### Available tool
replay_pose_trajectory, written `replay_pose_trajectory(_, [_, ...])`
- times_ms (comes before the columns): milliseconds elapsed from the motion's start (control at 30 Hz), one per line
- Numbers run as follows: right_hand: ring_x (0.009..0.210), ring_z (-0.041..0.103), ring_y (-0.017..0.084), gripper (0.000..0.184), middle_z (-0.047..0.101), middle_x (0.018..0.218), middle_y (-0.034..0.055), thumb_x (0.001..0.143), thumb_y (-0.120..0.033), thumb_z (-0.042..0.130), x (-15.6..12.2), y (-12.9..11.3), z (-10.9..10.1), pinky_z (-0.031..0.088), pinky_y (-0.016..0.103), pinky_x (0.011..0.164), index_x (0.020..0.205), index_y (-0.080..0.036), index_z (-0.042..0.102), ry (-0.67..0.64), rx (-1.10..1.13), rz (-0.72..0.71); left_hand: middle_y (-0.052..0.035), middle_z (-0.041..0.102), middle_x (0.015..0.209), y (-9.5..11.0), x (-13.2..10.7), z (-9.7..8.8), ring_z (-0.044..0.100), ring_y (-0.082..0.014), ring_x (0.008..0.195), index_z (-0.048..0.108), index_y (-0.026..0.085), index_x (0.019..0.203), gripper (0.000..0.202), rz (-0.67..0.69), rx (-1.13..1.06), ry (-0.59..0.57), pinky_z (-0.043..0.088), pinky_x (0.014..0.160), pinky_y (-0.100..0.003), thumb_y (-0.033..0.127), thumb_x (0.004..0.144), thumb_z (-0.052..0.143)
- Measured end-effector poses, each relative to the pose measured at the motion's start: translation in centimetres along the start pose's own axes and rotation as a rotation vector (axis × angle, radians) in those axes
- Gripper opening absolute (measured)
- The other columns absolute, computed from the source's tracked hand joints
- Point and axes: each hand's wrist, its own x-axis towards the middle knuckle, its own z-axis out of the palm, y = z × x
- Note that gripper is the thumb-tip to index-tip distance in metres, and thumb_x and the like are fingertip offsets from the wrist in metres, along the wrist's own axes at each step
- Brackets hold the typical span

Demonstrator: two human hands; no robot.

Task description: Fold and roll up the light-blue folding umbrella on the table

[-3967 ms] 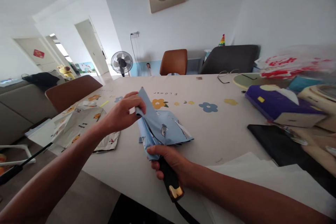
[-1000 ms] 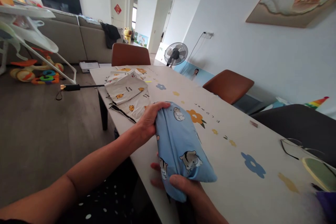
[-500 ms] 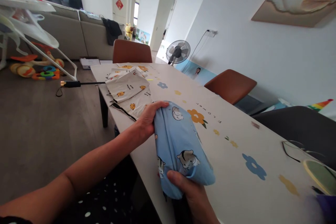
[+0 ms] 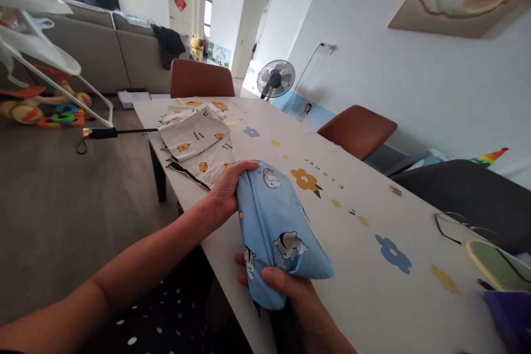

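Note:
I hold a light blue folding umbrella, printed with small cartoon animals, over the near edge of a white table. My left hand grips its far end, fingers curled over the gathered cloth. My right hand clasps the near end from below, thumb pressed on top of the fabric. The umbrella's handle is hidden under the cloth and my right hand.
A second, cream umbrella with orange prints lies on the table's far left end, its black handle jutting past the edge. Brown chairs stand round the table. Glasses and a green mat lie at right. A fan stands behind.
Four seconds ago the canopy flaps were loose and the black handle showed in my right hand; now the cloth is gathered into a bundle. Over the last second only the view shifted slightly.

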Motion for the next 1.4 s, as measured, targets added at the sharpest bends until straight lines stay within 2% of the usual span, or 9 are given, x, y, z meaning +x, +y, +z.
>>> replay_pose_trajectory(267, [0.103, 0.059, 0.034, 0.044, 0.065, 0.106, 0.0162, 0.069, -0.040, 0.068, -0.7, -0.7, 0.0, 0.051, 0.047, 0.077, 0.104, -0.013, 0.065, -0.203, 0.060, 0.077, -0.0046, 0.066, 0.061, 0.1, -0.1, 0.1, 0.061, -0.0148, 0.051, 0.064, 0.010, 0.070, 0.009, -0.025, -0.025, -0.094, 0.056, 0.061, -0.029, 0.018, 0.066, 0.063])
replay_pose_trajectory(433, [0.073, 0.068, 0.023, 0.053, 0.065, 0.109, 0.0158, 0.081, -0.056, 0.049, -0.9, -0.5, 0.2, 0.048, 0.043, 0.081, 0.107, -0.012, 0.063, -0.287, 0.050, 0.180, -0.0074, 0.068, 0.066, 0.2, 0.4, 0.0, 0.064, -0.0177, 0.056, 0.065, 0.009, 0.074, 0.013, -0.089, -0.044, -0.160, 0.057, 0.066, -0.032, 0.020, 0.068, 0.061])
replay_pose_trajectory(567, [0.052, 0.063, 0.018, 0.045, 0.067, 0.077, 0.0093, 0.078, -0.049, 0.051, -0.8, -0.3, 0.2, 0.049, 0.032, 0.056, 0.098, -0.011, 0.064, -0.218, -0.009, 0.136, -0.0067, 0.068, 0.065, 0.2, 1.0, -0.1, 0.064, -0.0174, 0.056, 0.065, 0.010, 0.075, 0.013, -0.099, -0.075, -0.150, 0.057, 0.064, -0.031, 0.020, 0.067, 0.062])
replay_pose_trajectory(667, [0.035, 0.049, 0.009, 0.039, 0.057, 0.058, 0.0010, 0.075, -0.047, 0.054, -0.8, -0.3, 0.2, 0.036, 0.022, 0.036, 0.089, -0.012, 0.062, -0.112, -0.057, 0.138, -0.0057, 0.067, 0.063, 0.1, 1.5, -0.2, 0.063, -0.0166, 0.054, 0.064, 0.011, 0.076, 0.014, -0.100, -0.069, -0.099, 0.056, 0.063, -0.030, 0.022, 0.067, 0.065])
replay_pose_trajectory(767, [0.029, 0.038, 0.004, 0.037, 0.050, 0.054, -0.0038, 0.072, -0.049, 0.057, -0.8, -0.2, 0.2, 0.025, 0.019, 0.031, 0.084, -0.013, 0.060, -0.008, -0.128, 0.129, -0.0060, 0.068, 0.066, -0.4, 1.5, -0.2, 0.064, -0.0166, 0.056, 0.065, 0.011, 0.081, 0.022, -0.107, -0.035, -0.094, 0.056, 0.068, -0.031, 0.029, 0.068, 0.068])
replay_pose_trajectory(1000, [0.030, 0.043, 0.006, 0.040, 0.054, 0.055, -0.0027, 0.068, -0.054, 0.062, -0.6, -0.3, 0.0, 0.028, 0.021, 0.034, 0.073, -0.014, 0.057, 0.205, -0.234, 0.047, -0.0112, 0.071, 0.090, -3.8, -0.9, 0.0, 0.067, -0.0222, 0.085, 0.065, 0.012, 0.098, 0.037, -0.303, -0.021, -0.310, 0.053, 0.080, -0.031, 0.041, 0.075, 0.065])
replay_pose_trajectory(1167, [0.038, 0.051, 0.011, 0.045, 0.056, 0.049, 0.0009, 0.068, -0.058, 0.063, -0.9, -0.3, 0.4, 0.042, 0.026, 0.044, 0.065, -0.013, 0.060, 0.254, -0.311, 0.105, -0.0117, 0.071, 0.087, -4.7, -1.6, 0.0, 0.067, -0.0246, 0.084, 0.063, 0.011, 0.102, 0.044, -0.424, -0.043, -0.280, 0.053, 0.079, -0.035, 0.042, 0.072, 0.066])
replay_pose_trajectory(1267, [0.053, 0.062, 0.017, 0.042, 0.066, 0.068, 0.0047, 0.064, -0.052, 0.070, -1.0, -0.1, 0.7, 0.051, 0.034, 0.063, 0.079, -0.013, 0.064, 0.203, -0.181, 0.094, -0.0122, 0.070, 0.084, -4.6, -1.5, -0.3, 0.067, -0.0262, 0.082, 0.062, 0.011, 0.103, 0.048, -0.461, -0.050, -0.282, 0.053, 0.076, -0.037, 0.047, 0.071, 0.064])
replay_pose_trajectory(1400, [0.079, 0.067, 0.022, 0.051, 0.068, 0.096, 0.0074, 0.058, -0.043, 0.077, -1.0, 0.3, 0.7, 0.048, 0.040, 0.085, 0.100, -0.017, 0.063, 0.147, -0.110, 0.067, -0.0113, 0.070, 0.076, -4.7, -1.7, -0.7, 0.067, -0.0275, 0.076, 0.062, 0.012, 0.099, 0.053, -0.463, 0.023, -0.236, 0.053, 0.070, -0.037, 0.054, 0.066, 0.066])
